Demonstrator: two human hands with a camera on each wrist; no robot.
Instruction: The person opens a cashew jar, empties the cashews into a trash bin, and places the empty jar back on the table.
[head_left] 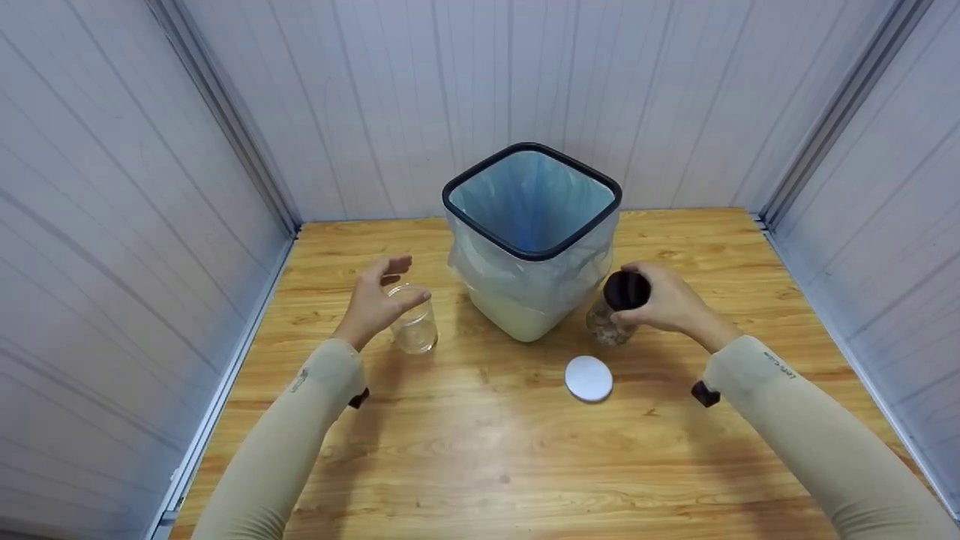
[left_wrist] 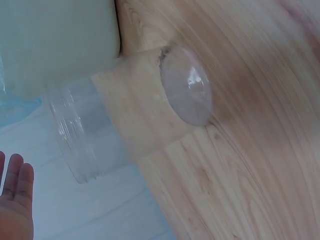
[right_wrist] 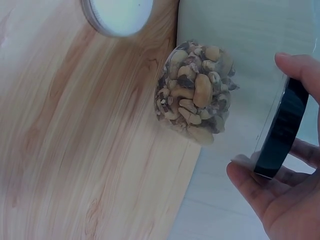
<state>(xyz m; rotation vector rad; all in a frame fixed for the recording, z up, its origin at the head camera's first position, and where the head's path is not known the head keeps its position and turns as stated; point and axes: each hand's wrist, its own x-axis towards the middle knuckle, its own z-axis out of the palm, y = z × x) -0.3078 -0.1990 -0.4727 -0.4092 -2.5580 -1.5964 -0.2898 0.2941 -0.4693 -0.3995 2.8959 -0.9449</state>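
An uncapped clear jar (head_left: 415,330) stands upright on the table, left of the bin; nothing shows inside it in the left wrist view. My left hand (head_left: 379,300) hovers at its rim, thumb and fingers spread apart and not gripping it. On the bin's right is a second clear jar (right_wrist: 192,95), its lower part holding cashews and other nut or seed pieces. My right hand (head_left: 664,300) holds this jar at its black lid (right_wrist: 282,130), thumb on one side and fingers on the other. A white round lid (head_left: 589,379) lies flat in front of the jar of nuts.
A square bin (head_left: 521,315) with a black rim and a pale bluish liner stands between the hands, towards the back. White panel walls (head_left: 390,105) enclose the wooden table (head_left: 480,465) at the back and both sides.
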